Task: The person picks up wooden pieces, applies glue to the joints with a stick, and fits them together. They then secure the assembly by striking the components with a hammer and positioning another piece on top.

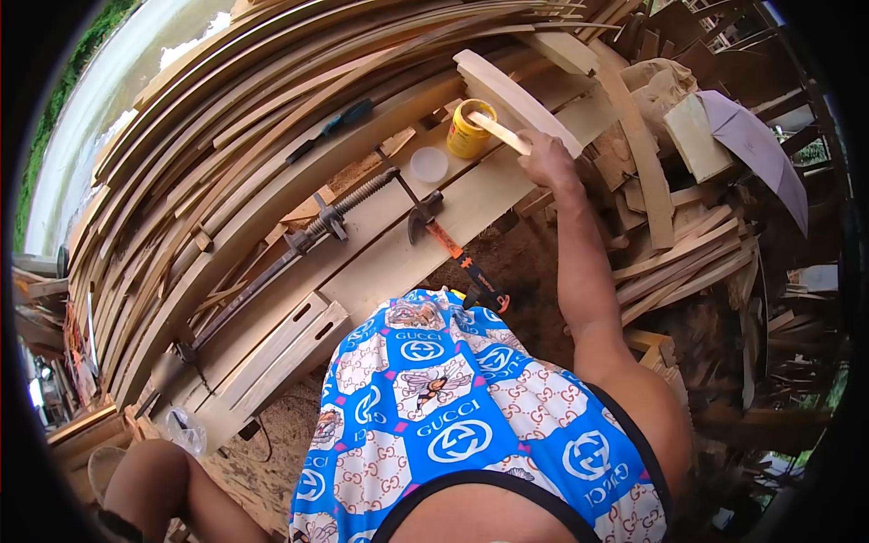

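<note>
One right hand (pixel 548 161), upper right of centre, fingers clamped on a wooden stick (pixel 503 135), its far end at the mouth of a yellow tub (pixel 466 136), upper centre. One pale round lid (pixel 429 165), just left of the tub. One hammer (pixel 448 242), centre. One bar clamp (pixel 299 240), left of centre. Left hand: outside the frame, fingers cannot be told.

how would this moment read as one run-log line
right hand: gripping wooden stick | stick end: in mouth of yellow jar | hammer: head on plank | left hand: not in view
</note>
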`<action>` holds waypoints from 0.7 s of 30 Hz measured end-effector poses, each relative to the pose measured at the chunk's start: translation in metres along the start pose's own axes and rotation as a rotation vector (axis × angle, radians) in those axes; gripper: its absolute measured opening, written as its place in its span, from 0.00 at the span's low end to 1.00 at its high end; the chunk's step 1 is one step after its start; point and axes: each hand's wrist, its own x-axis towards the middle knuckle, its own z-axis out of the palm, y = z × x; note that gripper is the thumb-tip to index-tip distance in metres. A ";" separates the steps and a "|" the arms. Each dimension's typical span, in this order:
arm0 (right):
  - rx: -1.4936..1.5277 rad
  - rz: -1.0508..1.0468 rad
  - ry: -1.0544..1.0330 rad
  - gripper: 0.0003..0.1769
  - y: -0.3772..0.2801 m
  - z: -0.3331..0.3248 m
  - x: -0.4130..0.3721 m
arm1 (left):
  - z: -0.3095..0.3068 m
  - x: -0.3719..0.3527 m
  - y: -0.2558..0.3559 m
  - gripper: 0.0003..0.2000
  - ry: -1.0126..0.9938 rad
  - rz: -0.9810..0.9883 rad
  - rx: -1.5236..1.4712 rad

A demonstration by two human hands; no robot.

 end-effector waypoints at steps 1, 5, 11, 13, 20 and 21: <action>-0.004 -0.005 -0.005 0.34 0.005 0.002 0.003 | -0.003 -0.014 -0.002 0.25 -0.057 -0.067 0.279; 0.072 -0.045 -0.010 0.30 0.002 -0.008 -0.002 | 0.014 -0.104 -0.019 0.19 -0.212 -0.375 0.390; 0.069 0.031 0.224 0.39 0.053 -0.033 0.050 | 0.055 -0.189 0.017 0.19 0.060 -0.960 0.524; -0.008 -0.027 0.198 0.42 0.079 -0.009 0.080 | 0.070 -0.192 0.025 0.19 0.165 -1.057 0.620; -0.032 -0.112 0.258 0.45 0.080 0.013 0.102 | 0.071 -0.211 0.035 0.17 0.276 -1.136 0.609; -0.020 -0.094 0.295 0.45 0.078 0.012 0.101 | 0.074 -0.211 0.036 0.17 0.287 -1.150 0.585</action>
